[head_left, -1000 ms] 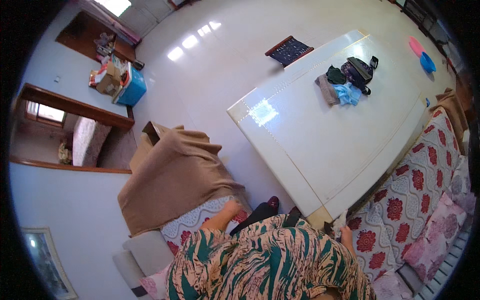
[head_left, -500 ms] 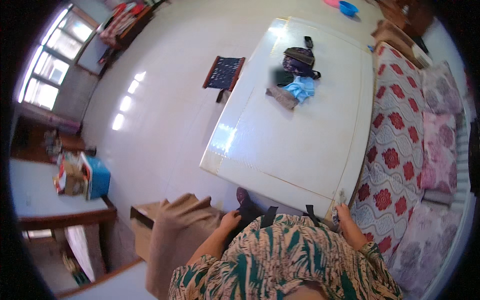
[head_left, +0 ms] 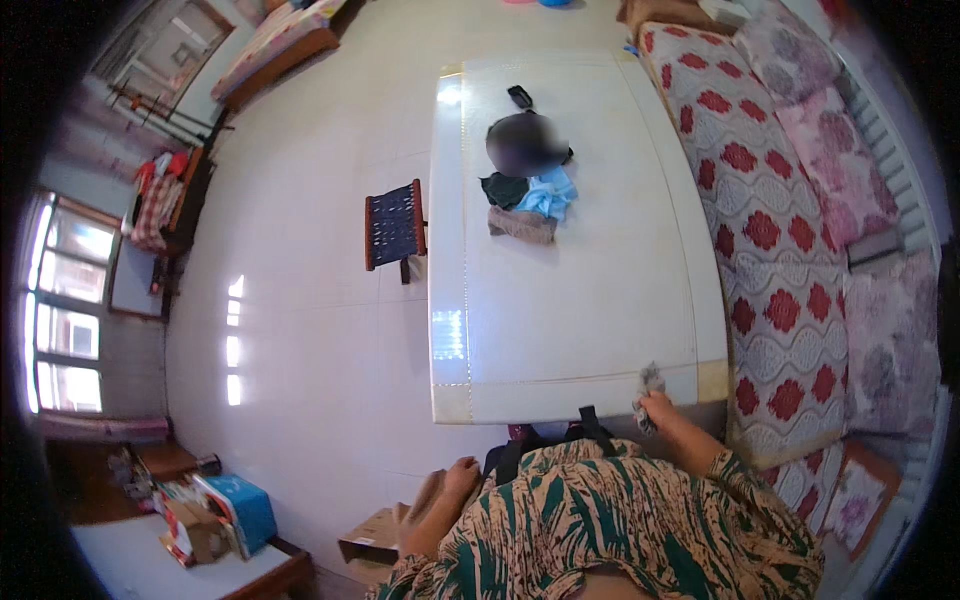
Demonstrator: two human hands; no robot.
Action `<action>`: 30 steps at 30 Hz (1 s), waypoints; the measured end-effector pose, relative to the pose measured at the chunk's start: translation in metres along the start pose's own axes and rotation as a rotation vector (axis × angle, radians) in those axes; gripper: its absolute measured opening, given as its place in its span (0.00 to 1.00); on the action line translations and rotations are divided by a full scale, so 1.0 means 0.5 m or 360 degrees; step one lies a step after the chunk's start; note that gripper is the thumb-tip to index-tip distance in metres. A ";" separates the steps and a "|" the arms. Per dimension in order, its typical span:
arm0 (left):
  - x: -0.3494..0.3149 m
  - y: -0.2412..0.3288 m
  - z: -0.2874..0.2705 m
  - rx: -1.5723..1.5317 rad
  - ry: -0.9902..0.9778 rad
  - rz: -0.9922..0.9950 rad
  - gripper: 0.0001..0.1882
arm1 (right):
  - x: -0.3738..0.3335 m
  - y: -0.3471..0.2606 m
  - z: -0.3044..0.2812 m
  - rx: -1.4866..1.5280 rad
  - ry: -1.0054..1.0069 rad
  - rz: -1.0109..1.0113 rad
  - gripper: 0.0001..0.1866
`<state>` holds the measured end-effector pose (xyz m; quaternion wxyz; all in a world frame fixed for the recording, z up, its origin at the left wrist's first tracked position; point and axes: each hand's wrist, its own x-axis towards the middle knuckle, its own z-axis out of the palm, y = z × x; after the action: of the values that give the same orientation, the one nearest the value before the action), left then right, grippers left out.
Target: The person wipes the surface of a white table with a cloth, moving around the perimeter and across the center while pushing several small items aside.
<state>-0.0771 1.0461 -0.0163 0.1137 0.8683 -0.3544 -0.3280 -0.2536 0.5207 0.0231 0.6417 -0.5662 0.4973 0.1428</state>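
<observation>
A crumpled greyish cloth (head_left: 651, 378) is bunched in my right hand (head_left: 657, 410), over the near right corner of the white table (head_left: 580, 310). My left hand (head_left: 462, 475) hangs low beside my body, left of the table and near a brown cloth (head_left: 424, 497); its fingers are too small to make out. Towards the table's far end lie a light blue cloth (head_left: 549, 193), a dark cloth (head_left: 503, 190) and a folded grey-brown cloth (head_left: 522, 226). Just beyond them is a dark bag (head_left: 520, 145), partly blurred, with a black strap piece (head_left: 520, 97) behind it.
A low woven stool (head_left: 395, 226) stands on the floor left of the table. Along the right side runs a sofa (head_left: 783, 310) with a red-flowered cover and cushions (head_left: 838, 165). At lower left are a cardboard box (head_left: 370, 537) and a side table holding a blue box (head_left: 238, 512).
My view has turned, and I stand closer to the table's near edge. The cloth in my right hand has moved along with me. My left hand has come away from the brown-draped furniture.
</observation>
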 end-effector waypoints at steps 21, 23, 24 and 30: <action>0.196 -0.292 -0.514 0.0098 -0.0463 -0.0470 0.25 | -0.170 -0.004 0.427 0.0981 0.0282 0.0115 0.15; 0.216 -0.303 -0.527 0.0094 -0.0524 -0.0550 0.25 | -0.170 -0.016 0.453 0.1018 0.0247 0.0180 0.18; 0.223 -0.302 -0.525 0.0064 -0.0523 -0.0563 0.25 | -0.168 -0.016 0.456 0.0897 0.0233 0.0179 0.20; 0.309 -0.250 -0.524 -0.0244 -0.0557 -0.0349 0.25 | -0.115 0.039 0.516 0.0607 0.0514 0.0376 0.29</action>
<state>0.2434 1.0209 0.0535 0.0798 0.8203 -0.2461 -0.5100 -0.1721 0.7728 0.0227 0.6281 -0.3886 0.6736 0.0284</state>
